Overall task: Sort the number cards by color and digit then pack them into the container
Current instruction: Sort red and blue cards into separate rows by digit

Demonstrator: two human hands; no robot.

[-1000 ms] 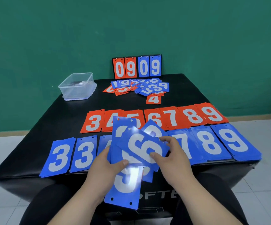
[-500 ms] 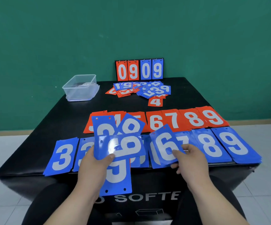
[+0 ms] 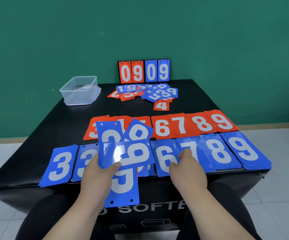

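Observation:
My left hand (image 3: 97, 172) grips a fan of blue number cards (image 3: 123, 151) above the table's near edge, thumb on the front card. My right hand (image 3: 187, 168) rests on the blue 6 card (image 3: 162, 157) in the near row; I cannot tell whether its fingers pinch the card. That row of blue cards (image 3: 218, 151) runs 3, 3, 6, 7, 8, 9, partly hidden by the fan. Behind it lies a row of red cards (image 3: 183, 125) from 3 to 9. A clear plastic container (image 3: 80, 90) stands at the far left.
A loose pile of mixed red and blue cards (image 3: 147, 93) lies at the far middle, with a red 4 (image 3: 161, 105) just in front. A flip scoreboard (image 3: 143, 71) reading 0909 stands at the back edge. The black table (image 3: 53, 122) drops off close to my knees.
My right hand took a blue 6 from the fan, carried it right and laid it down in the near row between the hidden cards and the 7. The left hand kept the fan.

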